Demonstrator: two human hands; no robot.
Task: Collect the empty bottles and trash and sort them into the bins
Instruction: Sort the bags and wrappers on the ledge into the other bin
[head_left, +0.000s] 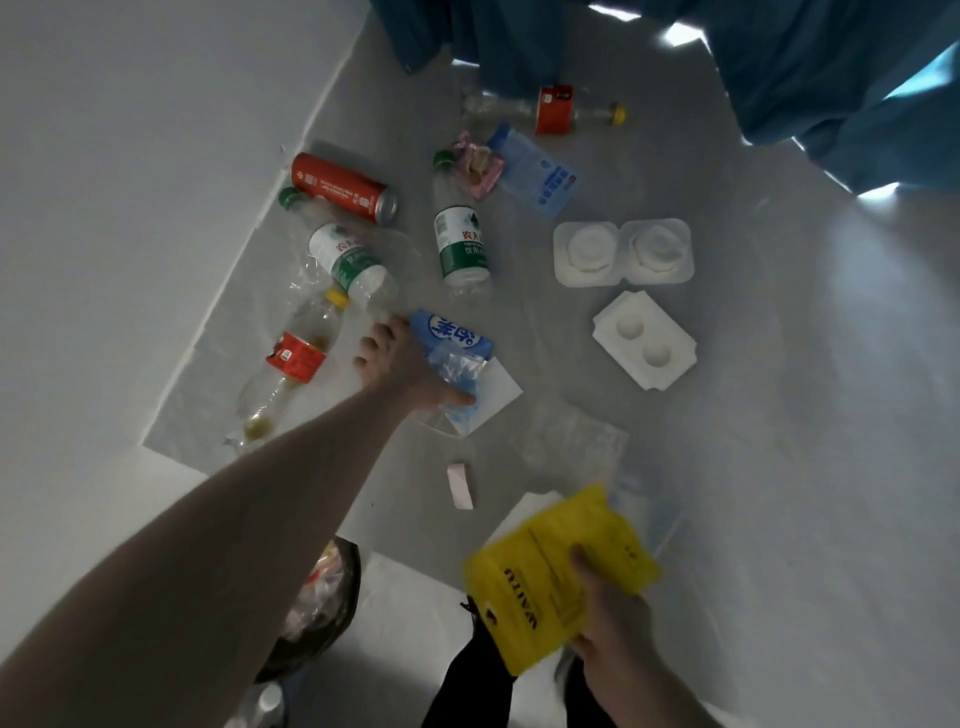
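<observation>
Bottles (461, 244), can (345, 188) beside wrapper (452, 345)

Both forearms are seen bare, with no sleeve reaching as far as the wrists, and nothing is worn on the left hand (402, 366) or the right hand (608, 605). Black trousers (467, 680) are seen on the legs at the lower edge of the view, their fabric plain and unmarked.
</observation>
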